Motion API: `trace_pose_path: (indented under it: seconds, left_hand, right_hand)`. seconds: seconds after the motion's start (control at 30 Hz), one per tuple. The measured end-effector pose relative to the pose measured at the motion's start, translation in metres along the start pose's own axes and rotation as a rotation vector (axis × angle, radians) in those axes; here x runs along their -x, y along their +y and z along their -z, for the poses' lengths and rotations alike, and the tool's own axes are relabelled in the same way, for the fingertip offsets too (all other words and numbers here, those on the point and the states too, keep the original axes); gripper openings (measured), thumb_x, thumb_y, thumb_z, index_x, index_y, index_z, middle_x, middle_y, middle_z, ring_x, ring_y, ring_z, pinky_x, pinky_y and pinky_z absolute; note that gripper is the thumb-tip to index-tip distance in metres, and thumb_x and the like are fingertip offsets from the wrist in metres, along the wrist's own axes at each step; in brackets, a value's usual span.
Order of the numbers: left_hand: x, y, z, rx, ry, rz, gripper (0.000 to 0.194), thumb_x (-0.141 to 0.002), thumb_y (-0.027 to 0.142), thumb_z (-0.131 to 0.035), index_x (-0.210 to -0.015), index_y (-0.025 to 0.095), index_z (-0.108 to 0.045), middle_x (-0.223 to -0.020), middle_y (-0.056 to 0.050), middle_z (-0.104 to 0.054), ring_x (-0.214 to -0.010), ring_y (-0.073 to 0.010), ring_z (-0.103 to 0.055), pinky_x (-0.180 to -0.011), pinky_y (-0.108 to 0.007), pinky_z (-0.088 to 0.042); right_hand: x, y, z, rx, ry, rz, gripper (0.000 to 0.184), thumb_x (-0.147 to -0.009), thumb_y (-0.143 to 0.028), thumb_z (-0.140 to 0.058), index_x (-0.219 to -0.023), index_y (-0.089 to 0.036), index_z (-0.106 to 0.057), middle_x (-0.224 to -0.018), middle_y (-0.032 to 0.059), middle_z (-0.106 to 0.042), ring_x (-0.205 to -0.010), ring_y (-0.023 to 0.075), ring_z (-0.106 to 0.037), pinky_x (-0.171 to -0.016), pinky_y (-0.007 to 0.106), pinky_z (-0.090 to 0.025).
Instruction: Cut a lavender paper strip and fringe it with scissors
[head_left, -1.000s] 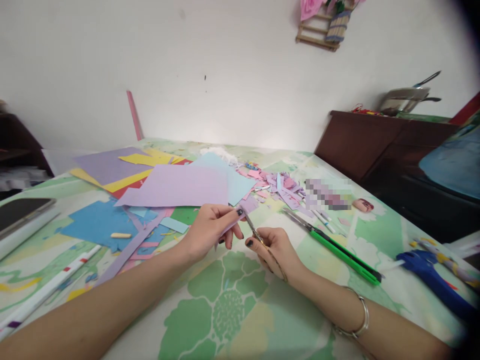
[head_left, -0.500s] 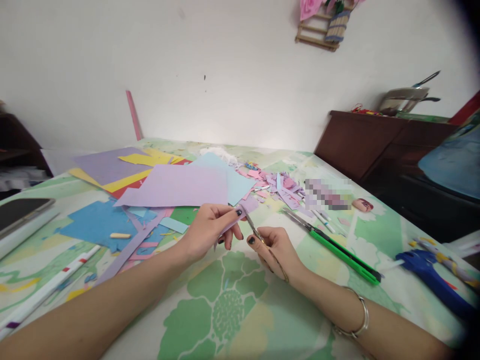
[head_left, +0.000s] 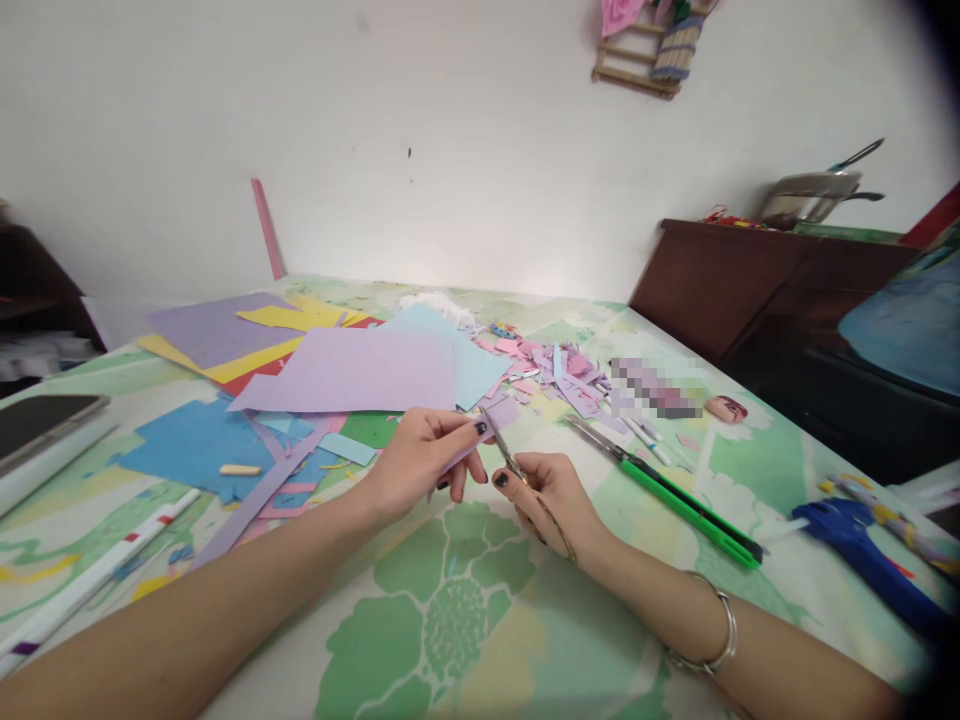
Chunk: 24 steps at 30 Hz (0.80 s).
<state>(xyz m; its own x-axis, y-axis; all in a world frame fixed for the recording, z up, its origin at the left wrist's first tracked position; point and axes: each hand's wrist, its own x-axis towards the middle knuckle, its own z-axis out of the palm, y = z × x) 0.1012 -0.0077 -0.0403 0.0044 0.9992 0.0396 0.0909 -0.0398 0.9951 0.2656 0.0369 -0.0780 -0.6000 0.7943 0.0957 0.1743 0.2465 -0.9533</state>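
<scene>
Between finger and thumb, my left hand (head_left: 431, 455) pinches a narrow strip of light purple paper (head_left: 507, 412), whose end sticks out past the fingertips. My right hand (head_left: 556, 500) is wrapped round the handles of small metal scissors (head_left: 512, 462). The blades point up and left and meet the strip right beside my left thumb. Part of the strip is hidden behind the left fingers. Just beyond the hands lies a large light purple sheet (head_left: 360, 370), partly over a light blue sheet (head_left: 480, 370).
Paper scraps (head_left: 566, 370) are heaped behind my hands. On the right lie a green box cutter (head_left: 682, 505) and a blue-handled tool (head_left: 862, 550). Blue paper (head_left: 187, 450), a white stick (head_left: 105, 570) and a phone (head_left: 49, 425) are on the left. A wall stands behind the table.
The end of the purple strip reaches slightly further right past the scissor blades. Both hands stay almost in the same place.
</scene>
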Motion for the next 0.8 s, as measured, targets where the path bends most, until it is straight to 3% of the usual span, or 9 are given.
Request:
trace_pose_path:
  seconds: [0.13,0.47,0.8]
  left_hand:
    - [0.0006,0.0004,0.0003,-0.003,-0.004,0.000,0.039,-0.084,0.034,-0.053,-0.053,0.011,-0.061,-0.040,0.000,-0.054,-0.033,-0.0056,-0.046,-0.039,-0.019,-0.025]
    - [-0.0004,0.0014,0.0007,0.006,0.019,0.014,0.034,-0.082,0.037,-0.053,-0.062,0.012,-0.061,-0.053,-0.003,-0.063,-0.034,-0.0069,-0.049,-0.038,-0.019,-0.026]
    - [-0.0008,0.0003,0.0019,0.002,0.031,0.009,0.035,-0.082,0.036,-0.053,-0.058,0.012,-0.059,-0.053,-0.003,-0.063,-0.034,-0.0071,-0.050,-0.038,-0.020,-0.026]
  right_hand:
    - [-0.0002,-0.0003,-0.0004,0.012,0.009,-0.007,0.049,-0.069,-0.059,-0.062,-0.053,-0.020,-0.037,-0.038,-0.0086,-0.025,-0.036,0.0053,-0.023,-0.038,0.021,-0.015]
    - [0.0029,-0.0035,0.0004,-0.065,-0.072,0.023,0.048,-0.076,-0.063,-0.052,-0.064,-0.017,-0.046,-0.041,-0.0078,-0.031,-0.035,0.0058,-0.026,-0.037,0.021,-0.017]
    - [0.0018,-0.0023,0.0003,-0.016,-0.050,0.032,0.049,-0.074,-0.065,-0.053,-0.062,-0.018,-0.044,-0.040,-0.0081,-0.028,-0.035,0.0060,-0.025,-0.037,0.022,-0.016]
